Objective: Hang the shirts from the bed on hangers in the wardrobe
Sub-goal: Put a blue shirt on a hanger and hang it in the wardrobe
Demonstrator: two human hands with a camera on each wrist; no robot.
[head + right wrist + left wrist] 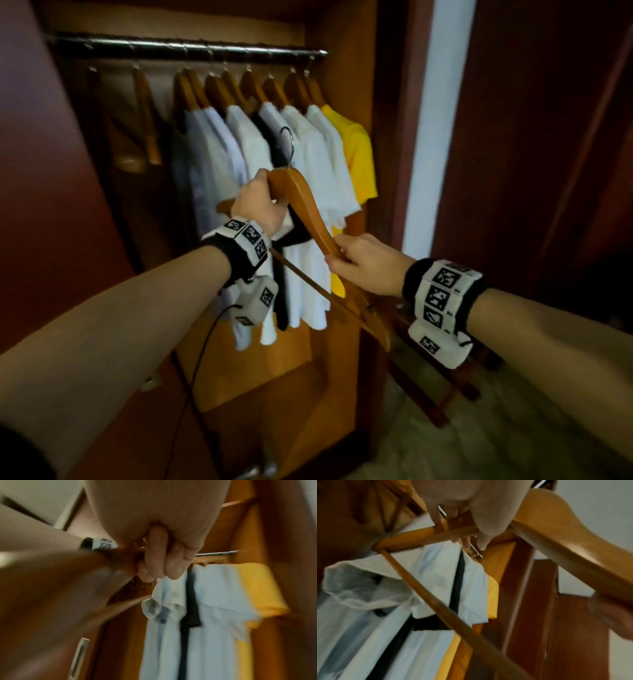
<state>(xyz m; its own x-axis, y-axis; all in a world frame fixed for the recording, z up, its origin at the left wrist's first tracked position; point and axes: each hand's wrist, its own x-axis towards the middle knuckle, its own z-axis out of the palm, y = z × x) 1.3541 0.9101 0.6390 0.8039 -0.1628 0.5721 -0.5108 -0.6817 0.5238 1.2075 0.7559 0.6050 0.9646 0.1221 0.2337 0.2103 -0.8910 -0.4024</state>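
Head view: your left hand (258, 205) curled round neck of bare wooden hanger (308, 212), frame centre; right hand (366, 265) pinches its shoulder lower right — hanger tilted, no shirt on it. Behind, upper centre, rail (191, 46) carries white shirts (308, 164), yellow shirt (356, 154) — mostly done. Left: dress this hanger. Bed out of view.
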